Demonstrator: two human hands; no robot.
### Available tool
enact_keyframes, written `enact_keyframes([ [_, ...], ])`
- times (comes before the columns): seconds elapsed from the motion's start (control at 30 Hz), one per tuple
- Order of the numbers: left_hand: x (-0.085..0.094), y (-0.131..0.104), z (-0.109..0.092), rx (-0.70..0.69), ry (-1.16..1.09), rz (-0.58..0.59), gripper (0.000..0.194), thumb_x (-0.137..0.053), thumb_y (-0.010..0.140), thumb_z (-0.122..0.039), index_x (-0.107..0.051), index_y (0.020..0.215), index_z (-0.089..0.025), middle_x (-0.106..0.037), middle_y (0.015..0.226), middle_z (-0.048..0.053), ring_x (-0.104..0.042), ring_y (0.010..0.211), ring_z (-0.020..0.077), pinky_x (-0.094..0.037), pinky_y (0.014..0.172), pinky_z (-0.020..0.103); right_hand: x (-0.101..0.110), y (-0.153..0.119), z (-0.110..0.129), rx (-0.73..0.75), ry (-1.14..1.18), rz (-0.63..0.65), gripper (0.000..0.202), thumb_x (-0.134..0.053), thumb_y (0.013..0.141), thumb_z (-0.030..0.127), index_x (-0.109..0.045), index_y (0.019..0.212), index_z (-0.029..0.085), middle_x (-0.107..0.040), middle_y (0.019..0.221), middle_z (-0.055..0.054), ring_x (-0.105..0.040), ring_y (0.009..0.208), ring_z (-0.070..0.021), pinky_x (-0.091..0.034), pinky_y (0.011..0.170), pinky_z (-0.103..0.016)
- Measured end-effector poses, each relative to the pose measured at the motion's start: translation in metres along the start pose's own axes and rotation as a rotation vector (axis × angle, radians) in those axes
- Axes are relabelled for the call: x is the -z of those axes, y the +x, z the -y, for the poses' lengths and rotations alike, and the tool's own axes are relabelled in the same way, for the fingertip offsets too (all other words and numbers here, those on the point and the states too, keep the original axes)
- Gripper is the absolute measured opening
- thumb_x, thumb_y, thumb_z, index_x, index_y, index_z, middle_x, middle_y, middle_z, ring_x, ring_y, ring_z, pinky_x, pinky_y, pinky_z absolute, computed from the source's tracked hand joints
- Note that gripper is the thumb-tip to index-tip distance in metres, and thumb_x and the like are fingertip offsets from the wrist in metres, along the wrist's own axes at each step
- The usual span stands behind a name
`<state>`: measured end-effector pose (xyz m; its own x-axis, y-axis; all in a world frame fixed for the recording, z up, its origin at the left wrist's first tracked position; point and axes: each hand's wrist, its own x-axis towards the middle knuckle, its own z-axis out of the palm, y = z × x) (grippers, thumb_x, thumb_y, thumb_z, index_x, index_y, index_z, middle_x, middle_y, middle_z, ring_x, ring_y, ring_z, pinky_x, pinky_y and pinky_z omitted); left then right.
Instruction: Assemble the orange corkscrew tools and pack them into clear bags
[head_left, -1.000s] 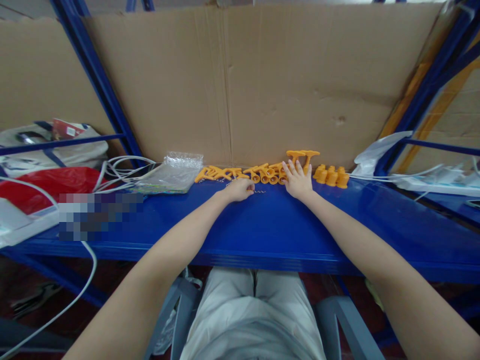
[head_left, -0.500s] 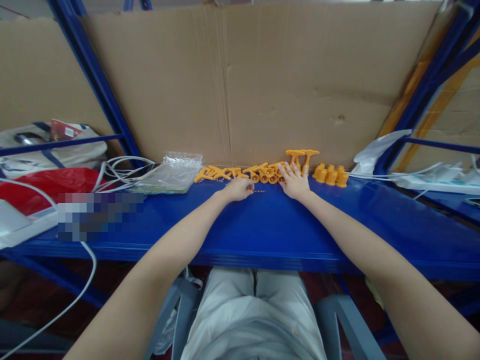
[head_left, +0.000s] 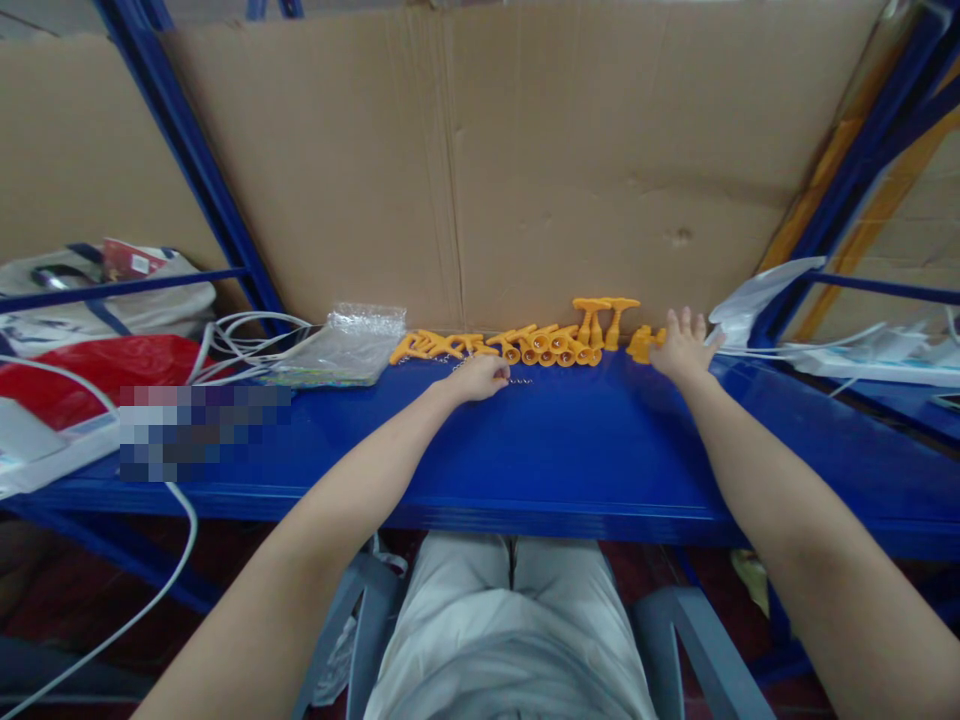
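My left hand [head_left: 478, 378] rests on the blue table with its fingers curled; whatever it may hold is too small to make out. Small metal springs [head_left: 520, 381] lie just right of it. Behind it are flat orange handle pieces [head_left: 427, 346]. Several orange pieces with round open ends [head_left: 555, 346] lie stacked at the middle back. Two orange T-shaped pieces [head_left: 616, 318] stand upright beside them. My right hand [head_left: 685, 347] is spread over the orange cup-like pieces [head_left: 641, 345], covering part of the group.
A plastic-wrapped packet [head_left: 337, 350] lies left of the orange pieces, near white cables [head_left: 251, 325] and a red bag [head_left: 112, 375]. Cardboard [head_left: 562, 150] stands along the back. At right are a white sheet [head_left: 757, 300] and a power strip [head_left: 892, 365].
My right hand has moved right, from the stacked round-ended pieces to the cup-like pieces, uncovering the stack. My left hand has stayed in place.
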<state>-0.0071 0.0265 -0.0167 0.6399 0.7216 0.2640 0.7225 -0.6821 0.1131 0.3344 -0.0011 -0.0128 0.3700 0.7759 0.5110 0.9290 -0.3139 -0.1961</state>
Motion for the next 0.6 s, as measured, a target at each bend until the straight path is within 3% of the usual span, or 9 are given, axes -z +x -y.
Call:
enact_keyframes([
  [0.1,0.000,0.000,0.001,0.000,0.003,0.003,0.018,-0.055,0.080,-0.011,-0.070,0.089,-0.014,-0.072,0.091,0.007,-0.066,0.082,0.0181,-0.049,0.074,0.027,0.003,-0.001,-0.018,-0.147,0.010,0.077,0.064,-0.042,0.091,0.034,-0.034,0.152,0.014,-0.021,0.162,-0.019,-0.016,0.148,-0.0390,-0.022,0.107,-0.072],
  [0.17,0.000,0.000,0.001,-0.002,-0.003,0.001,0.018,-0.055,0.079,-0.011,-0.070,0.089,-0.015,-0.072,0.090,0.007,-0.066,0.081,0.0180,-0.049,0.074,0.027,0.005,-0.003,-0.023,-0.206,0.026,0.131,0.061,-0.048,0.091,0.036,-0.043,0.148,0.016,-0.031,0.158,-0.020,-0.022,0.146,-0.0411,-0.025,0.106,-0.070],
  [0.3,0.000,0.000,0.002,-0.001,-0.021,-0.003,0.018,-0.055,0.079,-0.011,-0.070,0.088,-0.015,-0.071,0.090,0.007,-0.066,0.081,0.0187,-0.049,0.075,0.028,0.014,-0.005,-0.021,-0.266,0.069,0.190,0.059,-0.056,0.090,0.039,-0.053,0.140,0.010,-0.054,0.136,-0.029,-0.042,0.133,-0.0440,-0.031,0.102,-0.061],
  [0.43,-0.001,0.001,0.002,-0.010,-0.039,-0.012,0.017,-0.055,0.078,-0.010,-0.070,0.086,-0.015,-0.071,0.088,0.007,-0.066,0.080,0.0185,-0.049,0.075,0.029,0.021,-0.004,-0.014,-0.323,0.058,0.236,0.058,-0.054,0.089,0.035,-0.051,0.140,0.006,-0.056,0.133,-0.031,-0.052,0.125,-0.0399,-0.037,0.099,-0.055],
  [0.6,0.001,0.001,0.001,-0.007,-0.021,-0.001,0.018,-0.055,0.079,-0.011,-0.070,0.088,-0.014,-0.071,0.090,0.008,-0.066,0.082,0.0186,-0.050,0.076,0.028,0.005,0.010,-0.018,-0.196,-0.021,0.321,0.056,-0.051,0.087,0.031,-0.056,0.135,0.002,-0.058,0.131,-0.030,-0.057,0.121,-0.0382,-0.045,0.095,-0.049],
])
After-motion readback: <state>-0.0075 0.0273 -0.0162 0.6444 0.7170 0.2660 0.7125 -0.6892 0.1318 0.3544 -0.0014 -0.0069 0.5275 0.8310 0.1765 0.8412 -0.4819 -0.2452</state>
